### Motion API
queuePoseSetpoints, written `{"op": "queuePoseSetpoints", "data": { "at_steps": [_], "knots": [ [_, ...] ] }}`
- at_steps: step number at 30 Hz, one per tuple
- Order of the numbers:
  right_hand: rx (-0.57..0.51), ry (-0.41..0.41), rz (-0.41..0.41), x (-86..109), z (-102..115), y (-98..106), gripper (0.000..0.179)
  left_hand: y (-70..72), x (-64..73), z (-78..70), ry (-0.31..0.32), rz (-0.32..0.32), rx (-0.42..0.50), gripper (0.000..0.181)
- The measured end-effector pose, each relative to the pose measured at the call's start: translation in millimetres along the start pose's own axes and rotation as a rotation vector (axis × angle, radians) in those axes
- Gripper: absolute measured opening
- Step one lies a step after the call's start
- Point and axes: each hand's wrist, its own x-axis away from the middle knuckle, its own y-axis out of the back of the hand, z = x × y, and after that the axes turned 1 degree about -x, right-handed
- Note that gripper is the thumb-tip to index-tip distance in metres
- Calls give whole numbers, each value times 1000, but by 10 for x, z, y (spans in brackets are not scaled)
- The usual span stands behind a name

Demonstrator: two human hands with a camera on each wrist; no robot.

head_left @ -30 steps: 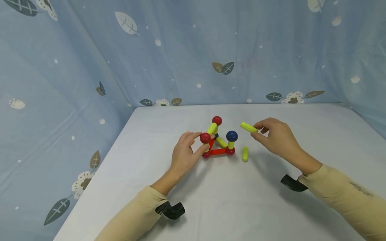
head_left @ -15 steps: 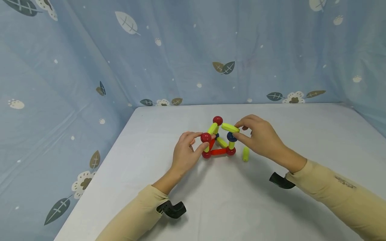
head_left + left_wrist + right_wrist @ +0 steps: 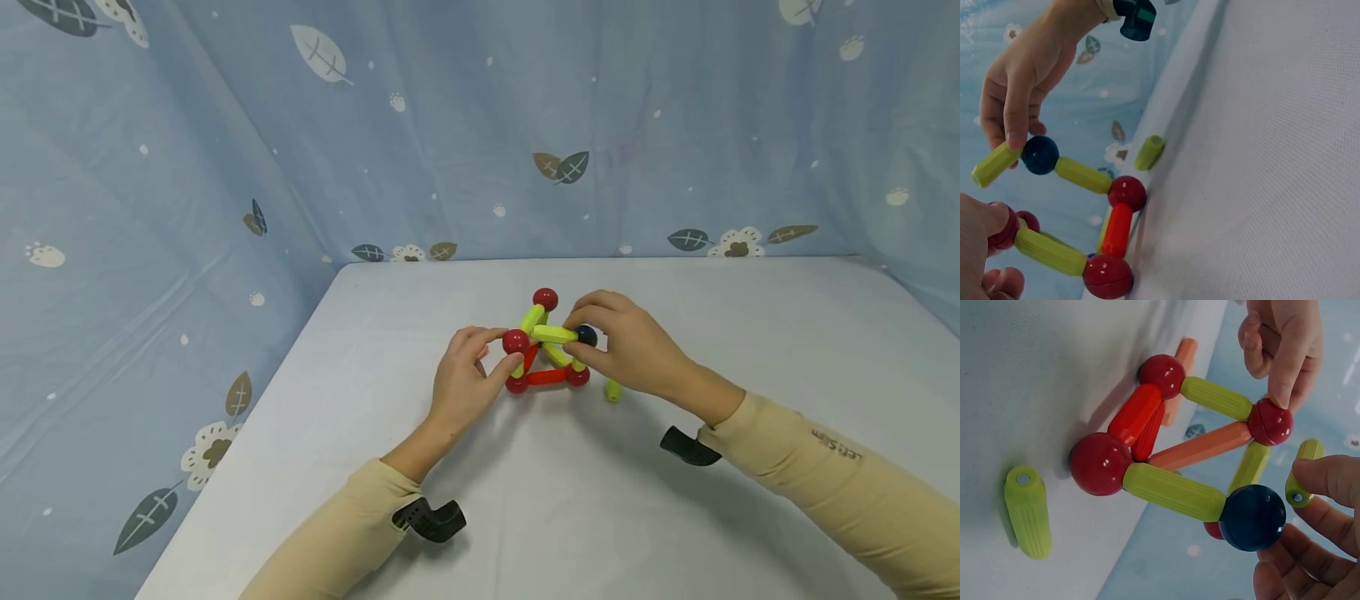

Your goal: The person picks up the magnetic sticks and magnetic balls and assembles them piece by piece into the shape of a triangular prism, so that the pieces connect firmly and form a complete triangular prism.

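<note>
A frame of magnetic rods and balls stands on the table, with red rods point(image 3: 547, 377) at its base and yellow-green rods as uprights. My left hand point(image 3: 467, 379) holds the red ball point(image 3: 516, 342) on top of the front left upright, thumb and fingers on either side. Between thumb and fingers, my right hand point(image 3: 633, 346) pinches a yellow-green rod point(image 3: 553, 334). One end of that rod is close beside the dark blue ball point(image 3: 1252, 517) on the right upright; in the head view it points toward the left red ball. Another red ball point(image 3: 545, 299) tops the back upright.
A loose yellow-green rod point(image 3: 1027, 512) lies on the white table point(image 3: 540, 500), just right of the frame. Beyond the frame, an orange rod point(image 3: 1186, 356) shows in the right wrist view. A blue patterned curtain point(image 3: 465, 125) hangs behind the table.
My right hand has moved left, bringing the yellow-green rod from the right of the frame to the blue ball and lowering it level there. My left hand keeps its hold on the red ball.
</note>
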Motion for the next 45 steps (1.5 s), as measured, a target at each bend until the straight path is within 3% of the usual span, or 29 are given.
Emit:
{"op": "queuePoseSetpoints", "data": {
  "at_steps": [13,22,35,41,45],
  "knots": [
    [17,-8,36,-10,-8,-46,25,-6,12,10,-38,-28,-17,36],
    [75,11,66,-42,8,-66,25,2,16,12,-25,-21,-7,36],
    [226,179,60,-97,21,-49,26,7,-4,7,-43,-17,-26,36],
    [224,179,85,-98,38,-63,24,2,5,8,-38,-20,-33,35],
    [297,183,108,-113,57,-58,19,15,6,-3,-33,-20,-15,36]
  ]
}}
